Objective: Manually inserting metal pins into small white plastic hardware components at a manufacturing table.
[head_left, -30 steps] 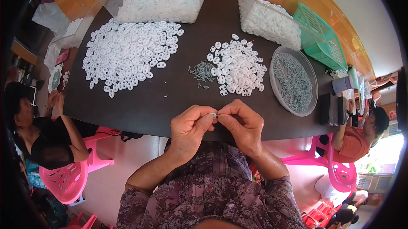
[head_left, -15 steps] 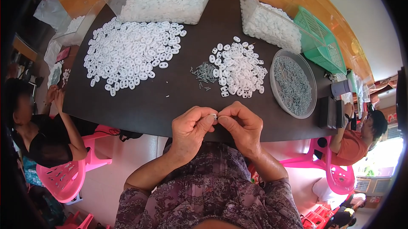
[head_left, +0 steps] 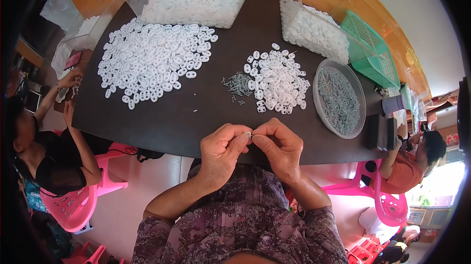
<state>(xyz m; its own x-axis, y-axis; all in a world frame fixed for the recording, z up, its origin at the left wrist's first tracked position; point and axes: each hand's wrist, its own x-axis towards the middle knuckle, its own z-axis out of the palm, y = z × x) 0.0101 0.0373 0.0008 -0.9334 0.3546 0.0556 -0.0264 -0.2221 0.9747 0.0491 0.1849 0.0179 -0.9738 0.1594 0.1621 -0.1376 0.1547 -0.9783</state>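
Close to the table's near edge, my left hand [head_left: 221, 153] and my right hand [head_left: 280, 149] meet at the fingertips. The left thumb and forefinger pinch a small white plastic piece [head_left: 247, 134], mostly covered by the fingers. My right thumb and forefinger are pressed together against its right side, and whatever tiny thing they grip is hidden. Beyond the hands lies a pile of white plastic pieces with holes [head_left: 280, 80]. A small heap of grey screws [head_left: 238, 84] touches its left side.
A larger pile of white oval two-hole pieces [head_left: 154, 60] spreads at left. Behind stand clear bins [head_left: 186, 11] of white pieces and a green basket [head_left: 378, 60]. A round tub [head_left: 364, 112] of screws is at right, beside a black box [head_left: 377, 131]. People sit on both sides.
My hands stay joined around the white piece, with hardly any movement. The person at left has parted their hands, one reaching farther away. The whole view has shifted slightly.
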